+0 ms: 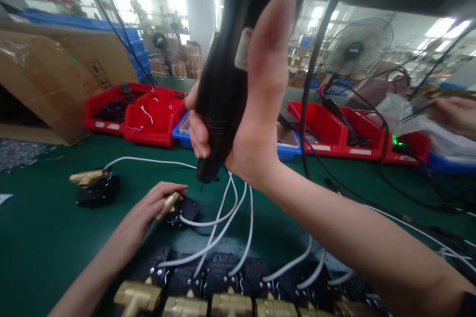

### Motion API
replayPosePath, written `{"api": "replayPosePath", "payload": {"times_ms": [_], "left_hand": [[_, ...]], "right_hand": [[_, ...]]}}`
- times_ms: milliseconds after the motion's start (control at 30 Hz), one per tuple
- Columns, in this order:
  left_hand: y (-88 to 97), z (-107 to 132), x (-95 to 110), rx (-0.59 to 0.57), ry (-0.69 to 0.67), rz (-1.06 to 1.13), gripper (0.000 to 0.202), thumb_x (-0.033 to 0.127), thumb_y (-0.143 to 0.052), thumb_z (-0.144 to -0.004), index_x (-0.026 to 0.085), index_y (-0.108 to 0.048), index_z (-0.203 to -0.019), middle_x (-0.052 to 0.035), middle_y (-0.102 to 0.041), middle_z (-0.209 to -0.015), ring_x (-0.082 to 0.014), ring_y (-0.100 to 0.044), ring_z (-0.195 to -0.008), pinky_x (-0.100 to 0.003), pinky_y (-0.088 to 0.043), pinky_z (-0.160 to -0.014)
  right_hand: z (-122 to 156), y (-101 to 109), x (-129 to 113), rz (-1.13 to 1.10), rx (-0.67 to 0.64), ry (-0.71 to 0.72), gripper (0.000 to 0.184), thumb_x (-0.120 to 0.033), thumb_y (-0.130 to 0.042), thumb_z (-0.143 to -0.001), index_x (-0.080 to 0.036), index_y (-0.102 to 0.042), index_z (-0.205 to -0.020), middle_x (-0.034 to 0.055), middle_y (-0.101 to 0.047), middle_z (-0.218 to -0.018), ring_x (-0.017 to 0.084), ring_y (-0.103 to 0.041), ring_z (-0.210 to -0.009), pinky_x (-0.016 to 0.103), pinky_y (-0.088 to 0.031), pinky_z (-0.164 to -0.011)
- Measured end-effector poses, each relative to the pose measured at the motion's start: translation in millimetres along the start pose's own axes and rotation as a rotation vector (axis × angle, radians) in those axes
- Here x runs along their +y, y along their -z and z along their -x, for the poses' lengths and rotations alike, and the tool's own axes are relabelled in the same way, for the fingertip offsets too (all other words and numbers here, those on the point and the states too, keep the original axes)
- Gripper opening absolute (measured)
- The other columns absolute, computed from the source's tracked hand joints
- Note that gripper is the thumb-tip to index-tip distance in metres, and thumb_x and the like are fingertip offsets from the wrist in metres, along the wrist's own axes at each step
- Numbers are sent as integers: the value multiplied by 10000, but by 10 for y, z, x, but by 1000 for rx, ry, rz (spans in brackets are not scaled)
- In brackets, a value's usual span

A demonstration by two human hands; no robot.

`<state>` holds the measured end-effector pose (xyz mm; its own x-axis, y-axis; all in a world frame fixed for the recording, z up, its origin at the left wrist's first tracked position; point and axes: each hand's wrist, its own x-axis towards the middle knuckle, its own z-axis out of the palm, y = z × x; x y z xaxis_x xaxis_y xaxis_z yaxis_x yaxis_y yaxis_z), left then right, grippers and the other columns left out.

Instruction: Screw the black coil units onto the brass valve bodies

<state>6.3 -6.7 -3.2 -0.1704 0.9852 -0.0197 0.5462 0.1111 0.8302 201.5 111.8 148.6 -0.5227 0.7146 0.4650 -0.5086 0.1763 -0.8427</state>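
Observation:
My right hand (256, 104) is wrapped round a black electric screwdriver (226, 74), held upright above the green table with its tip pointing down. Just below the tip lies a black part with a brass fitting (178, 208) and a white wire. My left hand (148, 210) rests on that part, fingers closed on the brass fitting. A second black and brass part (94, 185) lies to the left, apart from both hands.
A row of several black and brass parts (223, 287) with white wires lines the near edge. Red bins (137, 111) and a blue bin (288, 148) stand at the back, with cardboard (55, 74) at left. Another person's hand (455, 114) works at far right among black cables.

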Motion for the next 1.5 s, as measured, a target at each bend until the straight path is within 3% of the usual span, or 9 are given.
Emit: {"api": "replayPosePath", "payload": {"times_ms": [133, 333, 467, 567, 700, 867, 1100, 1300, 1500], "left_hand": [[-113, -7, 129, 34, -96, 52, 529, 578, -434, -1034, 281, -667, -1405, -77, -673, -1307, -250, -620, -1285, -342, -492, -1113], [-275, -154, 305, 102, -239, -48, 498, 529, -450, -1015, 224, -709, -1312, -89, -702, -1174, -215, -691, -1109, -329, -565, -995], [188, -156, 281, 338, -216, -233, 508, 568, -539, -957, 257, -689, -1330, -114, -626, -1392, -313, -545, -1374, -478, -389, -1236], [632, -89, 151, 570, -8, -489, 604, 571, -565, -928, 166, -658, -1366, -207, -479, -1546, -506, -326, -1509, -690, -180, -1271], [905, -18, -29, 463, 142, -590, 561, 515, -493, -954, 106, -713, -1269, -225, -650, -1302, -485, -625, -1196, -587, -496, -1029], [657, -54, -1, 393, 125, -651, 569, 528, -440, -960, 208, -717, -1340, -134, -707, -1238, -346, -675, -1100, -388, -502, -877], [42, -6, 322, 365, 82, -727, 515, 488, -431, -982, 290, -725, -1356, -111, -712, -1072, -327, -652, -1007, -341, -415, -663], [101, -11, 133, 457, -92, -262, 605, 753, -532, -878, 257, -831, -1052, -92, -773, -1105, -314, -678, -1076, -403, -514, -971], [183, -55, -33, 390, -75, -20, 657, 869, -625, -773, 281, -854, -954, -62, -804, -1000, -274, -728, -966, -361, -570, -907]], "right_hand": [[-1, -8, 1, -23, 14, 85, 789, -974, -366, -834, -228, -513, -628, -14, -523, -495, 108, -509, -432, 242, -398, -419], [-34, -79, -174, -116, 81, -14, 772, -806, -288, -1004, -213, -571, -599, -14, -465, -410, 121, -439, -323, 254, -362, -344], [-18, -81, -186, -116, 90, 70, 784, -975, -485, -794, -216, -576, -617, -37, -457, -431, 105, -433, -339, 242, -350, -353], [-3, -66, -118, -135, 57, 101, 793, -1001, -569, -705, -212, -593, -631, -43, -456, -444, 96, -425, -347, 234, -345, -357], [15, -87, -11, -220, 29, 84, 772, -964, -546, -780, -206, -610, -646, -40, -452, -463, 95, -430, -367, 225, -370, -373], [16, -187, 71, -213, 14, 46, 765, -955, -504, -807, -216, -583, -625, -16, -502, -469, 111, -462, -381, 229, -389, -381], [-43, -265, -53, -200, 7, -50, 792, -841, -341, -976, -191, -597, -603, -5, -479, -427, 116, -457, -345, 229, -394, -359], [-43, -349, 32, -241, -53, -67, 786, -827, -290, -1002, -206, -591, -628, -11, -469, -447, 114, -449, -360, 237, -394, -362], [-37, -530, 399, -192, -102, -142, 788, -1019, -525, -708, -234, -565, -654, -26, -490, -497, 98, -448, -401, 244, -372, -370]]}}
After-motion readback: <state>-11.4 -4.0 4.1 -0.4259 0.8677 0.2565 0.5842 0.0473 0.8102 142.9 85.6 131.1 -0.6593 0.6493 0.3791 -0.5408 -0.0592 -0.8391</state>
